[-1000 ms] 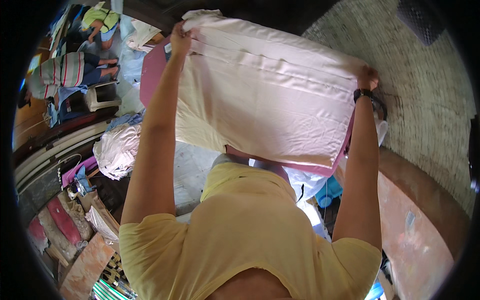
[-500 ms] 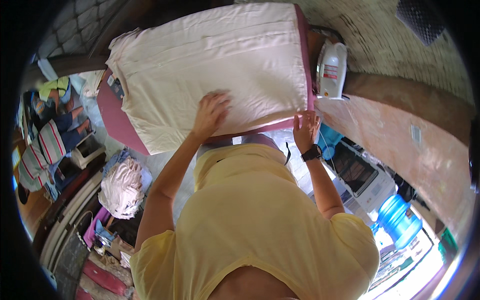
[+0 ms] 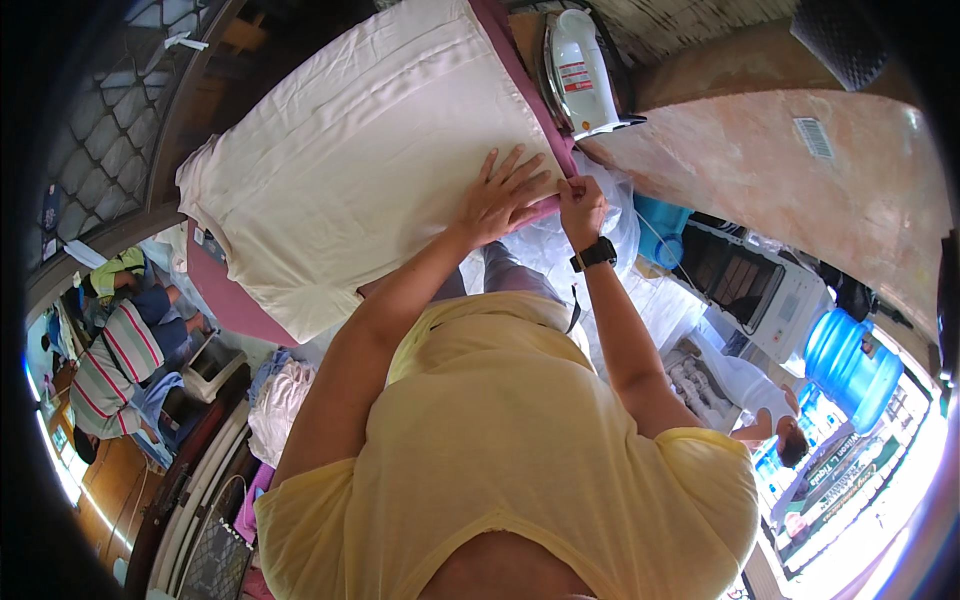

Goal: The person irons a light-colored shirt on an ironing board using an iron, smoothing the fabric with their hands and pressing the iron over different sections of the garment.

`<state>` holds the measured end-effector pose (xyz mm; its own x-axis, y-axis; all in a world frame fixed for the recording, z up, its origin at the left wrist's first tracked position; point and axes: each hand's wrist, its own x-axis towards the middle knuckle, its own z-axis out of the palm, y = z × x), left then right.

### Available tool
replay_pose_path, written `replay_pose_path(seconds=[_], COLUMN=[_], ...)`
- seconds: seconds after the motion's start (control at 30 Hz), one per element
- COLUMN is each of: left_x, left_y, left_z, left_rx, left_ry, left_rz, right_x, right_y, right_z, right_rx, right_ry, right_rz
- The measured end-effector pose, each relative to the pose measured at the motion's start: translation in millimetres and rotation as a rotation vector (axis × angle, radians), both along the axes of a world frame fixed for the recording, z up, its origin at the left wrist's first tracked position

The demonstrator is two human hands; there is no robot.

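A cream-coloured shirt [image 3: 350, 150] lies spread over a maroon-covered ironing board [image 3: 235, 290]. My left hand [image 3: 503, 195] rests open on the cloth near its right hem, palm down with the fingers spread. Beside it, at the near right corner of the shirt, my right hand [image 3: 583, 208] is closed in a pinch on the cloth edge. A dark watch circles my right wrist. Just past the board's right end stands a white iron [image 3: 577, 75] on a rest.
A pinkish wall [image 3: 760, 150] runs along the right. A white microwave-like appliance [image 3: 790, 310] and a blue water jug [image 3: 850, 365] stand at lower right, with a person [image 3: 745, 390] nearby. People sit at far left, by a pile of clothes [image 3: 280, 405].
My left hand has slid right across the shirt and flattened near the hem. My right hand has closed on the corner. The view has turned, and a person now shows at lower right.
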<state>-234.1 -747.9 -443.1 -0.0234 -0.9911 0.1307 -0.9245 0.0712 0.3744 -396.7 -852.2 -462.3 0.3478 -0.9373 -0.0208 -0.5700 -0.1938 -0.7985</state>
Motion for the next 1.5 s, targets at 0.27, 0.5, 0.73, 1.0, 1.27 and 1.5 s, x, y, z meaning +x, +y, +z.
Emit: replay_pose_path(seconds=[0.27,0.5,0.73,1.0,1.27,1.5], left_x=[-31.2,-21.5,42.3,49.9,46.7,56.0], left_y=[-0.4,-1.2,56.1,71.3,69.3,71.1], left_z=[-17.8,-3.1,4.8,-7.8,-7.4,-5.9], left_rx=[0.004,-0.065,-0.445,-0.133,-0.063,-0.185], left_ry=[-0.005,0.458,0.345,-0.001,-0.013,0.08], left_rz=[0.084,0.048,0.739,0.694,0.721,0.686], right_x=[100.2,139.3,177.7,100.2,117.2,128.9], right_y=[-111.8,-180.5,-65.8,-32.0,-39.4,-69.6], right_z=[87.6,119.0,131.4,95.9,57.4,19.3], right_rx=[-0.608,0.194,-0.19,-0.253,-0.904,-0.869], right_ry=[0.448,0.106,0.268,0.24,0.114,0.252], right_rz=[0.002,0.191,0.376,0.409,0.081,0.207])
